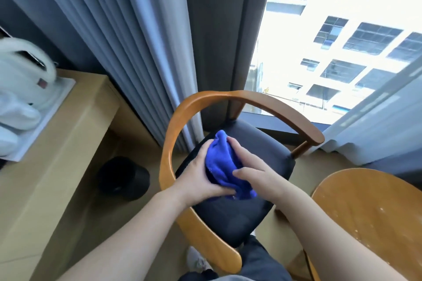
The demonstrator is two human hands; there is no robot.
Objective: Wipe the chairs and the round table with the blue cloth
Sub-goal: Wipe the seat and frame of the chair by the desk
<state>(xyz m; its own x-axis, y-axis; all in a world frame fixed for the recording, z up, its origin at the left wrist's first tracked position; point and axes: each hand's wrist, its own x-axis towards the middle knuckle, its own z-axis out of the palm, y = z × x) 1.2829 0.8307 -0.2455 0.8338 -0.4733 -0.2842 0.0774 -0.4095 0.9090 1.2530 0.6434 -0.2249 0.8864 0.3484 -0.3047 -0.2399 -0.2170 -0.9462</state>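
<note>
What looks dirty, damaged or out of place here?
Only the round table at the lower right stands out: its wooden top carries pale specks and smears, so it looks unwiped. The chair stands upright; the left hand and right hand hold the blue cloth bunched above its dark seat. Nothing looks spilled or broken.
</note>
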